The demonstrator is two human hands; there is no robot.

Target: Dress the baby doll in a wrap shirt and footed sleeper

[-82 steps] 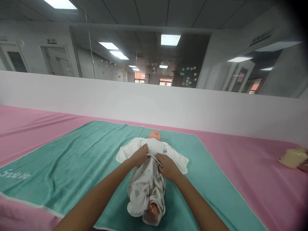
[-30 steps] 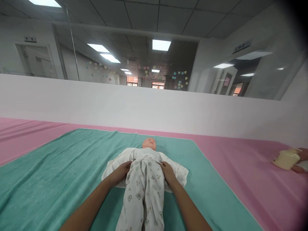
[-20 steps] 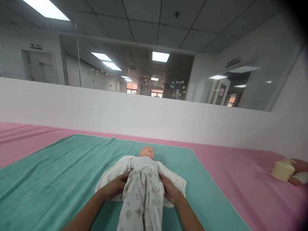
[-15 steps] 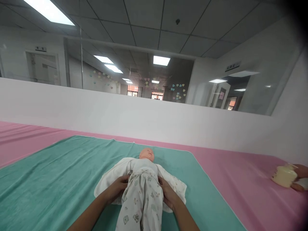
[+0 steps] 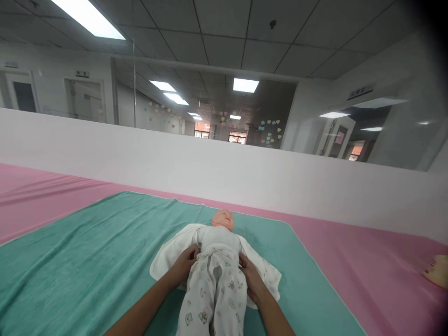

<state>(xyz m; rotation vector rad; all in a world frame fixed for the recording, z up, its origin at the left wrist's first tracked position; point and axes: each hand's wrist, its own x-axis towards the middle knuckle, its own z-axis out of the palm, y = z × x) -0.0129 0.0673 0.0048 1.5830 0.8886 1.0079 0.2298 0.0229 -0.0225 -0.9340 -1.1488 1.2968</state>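
Note:
A baby doll lies on its back, head away from me, on a green blanket. Its white top covers the chest, and an opened white garment spreads out beneath it on both sides. White trousers with small bear prints cover its legs, with a gap at the crotch. My left hand is closed on the trousers' waistband at the left hip. On the opposite hip, my right hand has its fingers curled at the waistband's side; the fingertips are partly hidden.
Pink sheeting lies under and around the blanket. A pale yellow object is cut off at the right edge. Behind the surface rises a low white wall with glass panes above it.
The view has turned slightly left. My left hand now pinches the waistband higher at the hip. The trousers' front has spread, and the crotch gap shows.

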